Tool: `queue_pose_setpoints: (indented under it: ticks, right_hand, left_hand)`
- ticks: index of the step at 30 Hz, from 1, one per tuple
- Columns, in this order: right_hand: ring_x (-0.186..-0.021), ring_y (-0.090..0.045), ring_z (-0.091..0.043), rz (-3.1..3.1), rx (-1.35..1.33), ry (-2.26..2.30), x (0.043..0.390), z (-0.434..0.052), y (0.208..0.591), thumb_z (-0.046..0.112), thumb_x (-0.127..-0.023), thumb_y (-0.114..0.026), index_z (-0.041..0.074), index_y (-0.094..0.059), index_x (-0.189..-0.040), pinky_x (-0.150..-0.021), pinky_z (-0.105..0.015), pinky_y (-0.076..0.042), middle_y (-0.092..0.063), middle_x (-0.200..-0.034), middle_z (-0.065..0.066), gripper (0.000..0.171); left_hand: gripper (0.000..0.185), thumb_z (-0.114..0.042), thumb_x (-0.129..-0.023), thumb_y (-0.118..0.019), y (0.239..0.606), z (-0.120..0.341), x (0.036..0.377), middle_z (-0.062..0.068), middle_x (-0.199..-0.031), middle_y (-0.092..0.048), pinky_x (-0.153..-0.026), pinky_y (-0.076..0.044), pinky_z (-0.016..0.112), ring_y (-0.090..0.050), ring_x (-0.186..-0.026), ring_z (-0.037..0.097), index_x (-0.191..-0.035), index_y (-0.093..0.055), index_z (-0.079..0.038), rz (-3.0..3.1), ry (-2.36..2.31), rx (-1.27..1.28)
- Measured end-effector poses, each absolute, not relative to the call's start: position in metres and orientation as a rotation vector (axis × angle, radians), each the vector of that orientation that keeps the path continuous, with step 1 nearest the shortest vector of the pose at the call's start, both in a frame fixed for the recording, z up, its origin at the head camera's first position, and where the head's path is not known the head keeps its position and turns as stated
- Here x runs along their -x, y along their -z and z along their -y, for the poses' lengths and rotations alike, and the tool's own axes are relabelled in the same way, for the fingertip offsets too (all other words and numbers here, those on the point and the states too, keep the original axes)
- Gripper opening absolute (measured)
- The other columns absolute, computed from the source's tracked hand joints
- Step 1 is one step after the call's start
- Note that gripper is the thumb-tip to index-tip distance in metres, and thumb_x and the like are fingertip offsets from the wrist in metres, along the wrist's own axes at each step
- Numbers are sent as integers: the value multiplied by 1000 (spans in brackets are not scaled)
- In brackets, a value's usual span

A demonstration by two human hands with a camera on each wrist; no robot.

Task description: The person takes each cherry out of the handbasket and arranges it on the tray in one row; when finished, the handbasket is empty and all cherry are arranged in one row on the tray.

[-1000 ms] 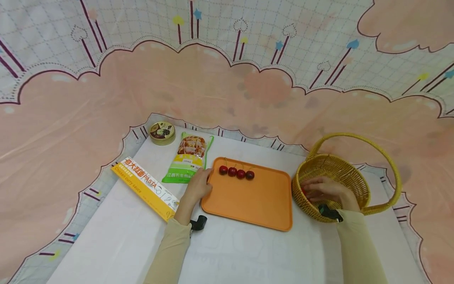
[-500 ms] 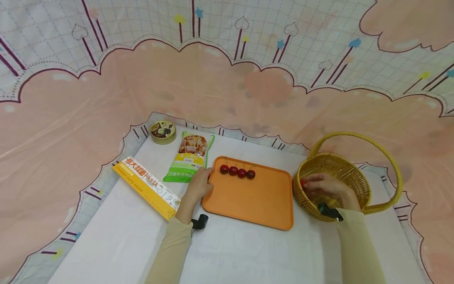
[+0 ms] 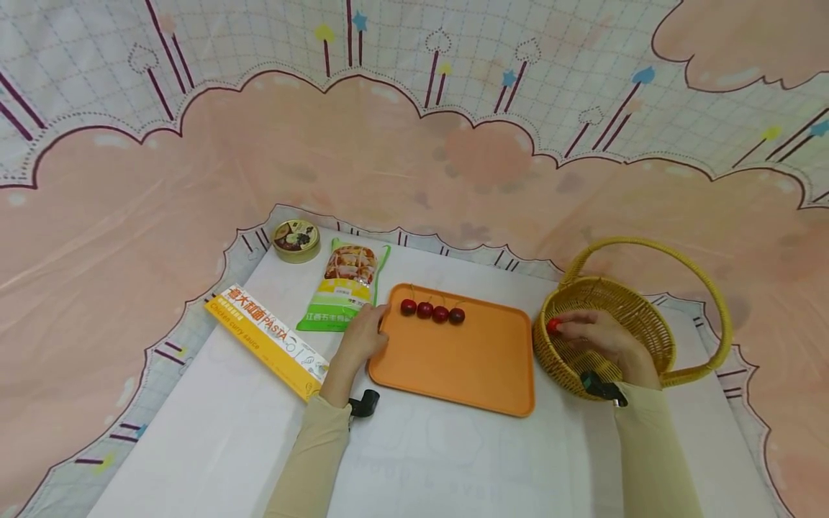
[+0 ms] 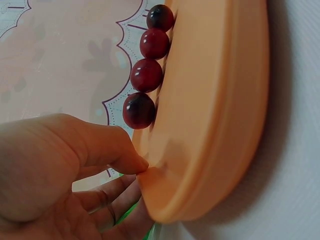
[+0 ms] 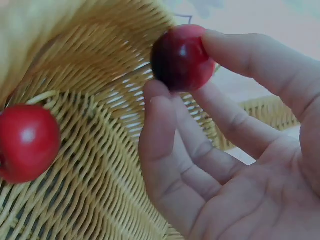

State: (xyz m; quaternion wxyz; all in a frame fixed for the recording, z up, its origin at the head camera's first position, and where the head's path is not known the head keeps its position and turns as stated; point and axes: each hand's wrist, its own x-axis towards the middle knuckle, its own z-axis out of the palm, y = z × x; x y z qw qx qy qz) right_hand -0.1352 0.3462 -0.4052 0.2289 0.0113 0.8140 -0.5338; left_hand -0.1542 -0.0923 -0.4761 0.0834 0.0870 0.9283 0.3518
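My left hand (image 3: 363, 338) grips the left rim of an orange tray (image 3: 460, 367); in the left wrist view its thumb lies on top of the rim and the other fingers are below. A row of several dark red cherries (image 3: 424, 310) sits along the tray's far left side. My right hand (image 3: 602, 338) is over the mouth of a yellow wicker basket (image 3: 550, 367). Between thumb and fingertips it pinches a dark red cherry (image 5: 182, 57). Another, brighter red cherry (image 5: 27, 142) with a stem lies inside the basket.
Left of the tray are a green food packet (image 3: 330, 313) and a long yellow pasta box (image 3: 265, 342). A round gold tin (image 3: 296, 241) stands at the table's back left corner. The basket's tall handle (image 3: 702, 277) arches over its back and right side.
My right hand has risen slightly inside the basket, and the red cherry at its fingertips has come up with it. The left hand stays on the tray's rim.
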Motion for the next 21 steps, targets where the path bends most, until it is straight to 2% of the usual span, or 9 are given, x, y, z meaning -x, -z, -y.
queue_pose_setpoints:
  ticks: [4,8,12,21]
  right_hand:
    - [-95,-65,-16,-2263,-18,1515,137,-339,400,16,-97,-61,-15,-52,-128,-84,-32,-54,-69,-103,3,45]
    - [-97,-67,-15,-2283,31,1535,140,-321,395,15,-97,-61,-15,-51,-129,-86,-34,-54,-69,-110,-8,45]
    - [-97,-68,-21,-2320,67,1507,146,-296,392,14,-95,-64,-14,-54,-127,-88,-40,-53,-68,-114,-18,43]
    - [-92,-68,-34,-2397,-42,1427,162,-242,416,14,-92,-68,-11,-61,-118,-85,-39,-55,-72,-103,-16,37]
  left_hand:
    - [56,3,-85,-64,476,92,154,18,-112,-53,-84,-44,40,-49,-92,28,-140,-52,0,-2770,-1045,-262]
    - [56,3,-85,-63,478,92,155,18,-112,-53,-84,-44,40,-49,-92,28,-140,-52,0,-2776,-1043,-264]
    - [56,3,-85,-63,478,93,156,19,-112,-53,-84,-44,41,-49,-91,28,-140,-52,0,-2784,-1039,-275]
    - [57,3,-85,-64,478,93,155,18,-113,-53,-83,-43,40,-49,-91,28,-140,-52,0,-2773,-1046,-269]
